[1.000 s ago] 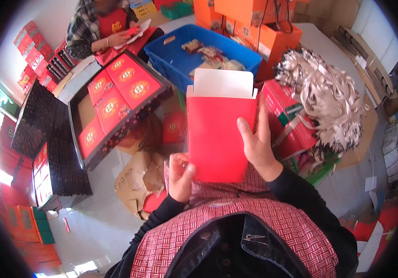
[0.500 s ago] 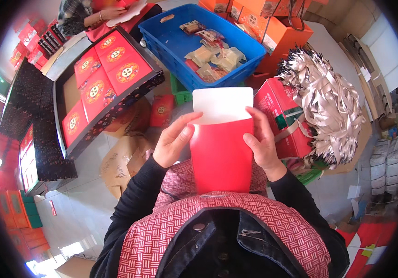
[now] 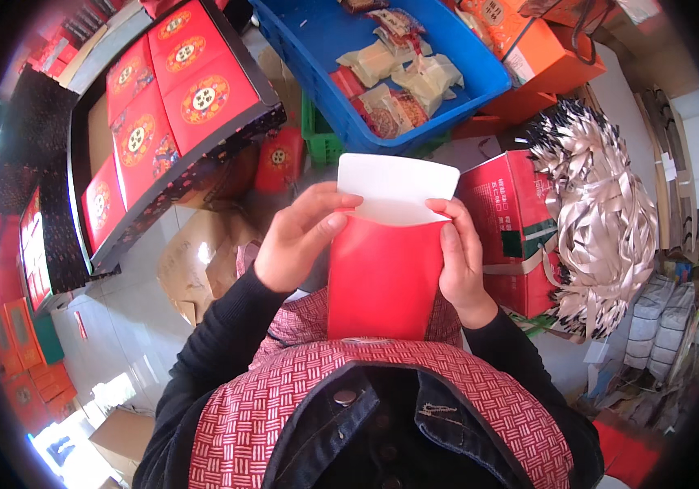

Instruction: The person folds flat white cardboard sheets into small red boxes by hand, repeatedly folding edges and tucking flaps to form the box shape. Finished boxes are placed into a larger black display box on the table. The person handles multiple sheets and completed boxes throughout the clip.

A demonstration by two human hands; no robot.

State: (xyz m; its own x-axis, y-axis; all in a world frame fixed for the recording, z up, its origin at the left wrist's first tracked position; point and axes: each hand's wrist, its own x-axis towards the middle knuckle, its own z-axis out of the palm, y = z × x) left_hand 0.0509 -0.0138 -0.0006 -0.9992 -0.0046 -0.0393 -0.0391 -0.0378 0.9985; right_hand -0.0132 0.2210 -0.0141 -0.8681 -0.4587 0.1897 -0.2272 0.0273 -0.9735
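Note:
A large red paper envelope (image 3: pixel 386 281) stands against my lap, its white-lined flap (image 3: pixel 398 181) raised at the far end. My left hand (image 3: pixel 301 236) pinches the envelope's upper left corner between thumb and fingers. At the upper right corner my right hand (image 3: pixel 462 265) grips the other edge, thumb on the front. Between the two hands the mouth gapes slightly. What is inside the envelope, if anything, is hidden.
Ahead is a blue crate (image 3: pixel 317 49) with wrapped packets (image 3: pixel 427 81). To the left, a dark tray (image 3: pixel 195 159) holds red boxes (image 3: pixel 207 98). At right, a bundle of pale ribbons (image 3: pixel 606 220) lies beside a red carton (image 3: pixel 500 204). Brown paper (image 3: pixel 199 257) lies on the floor.
The view has shifted, so the surroundings sit differently. The envelope's mouth has opened a little and its flap is tilted. Both hands still hold its upper corners.

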